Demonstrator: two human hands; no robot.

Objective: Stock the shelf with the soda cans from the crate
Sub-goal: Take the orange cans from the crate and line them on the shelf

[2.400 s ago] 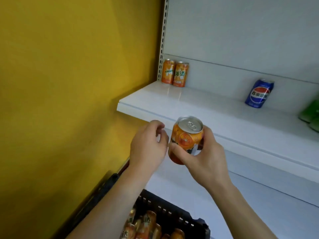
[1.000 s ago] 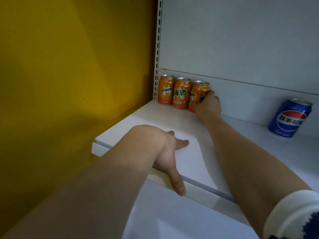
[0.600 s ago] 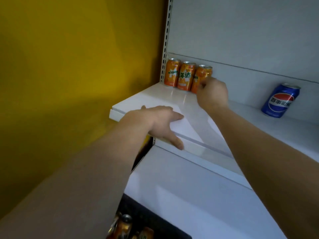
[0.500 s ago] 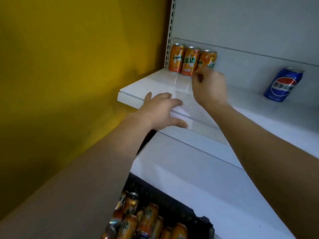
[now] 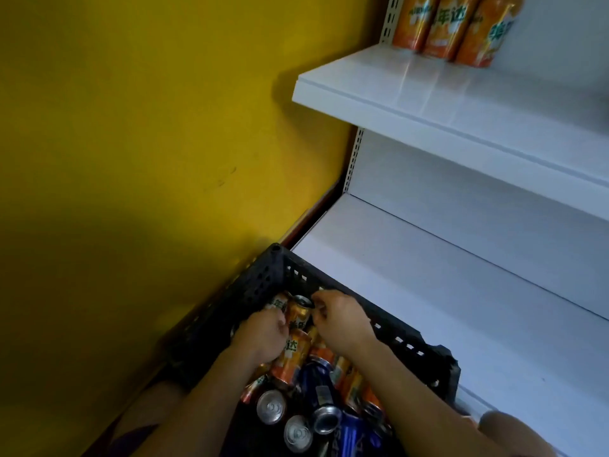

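reaching into the black crate (image 5: 263, 285), both hands work among the loose soda cans (image 5: 316, 400) (orange and blue, lying at mixed angles). the left hand (image 5: 262, 336) has its fingers curled over an orange can (image 5: 276, 303); whether it truly grips is unclear. the right hand (image 5: 342, 319), fingers bent, touches a neighbouring orange can (image 5: 298, 313) near its top. three orange cans (image 5: 451, 28) stand upright, side by side, at the back-left corner of the white shelf (image 5: 461, 103) above.

Three orange cans (image 5: 451, 26) stand upright on the white shelf (image 5: 445, 103); mixed cans (image 5: 296, 357) fill the black crate (image 5: 263, 278).
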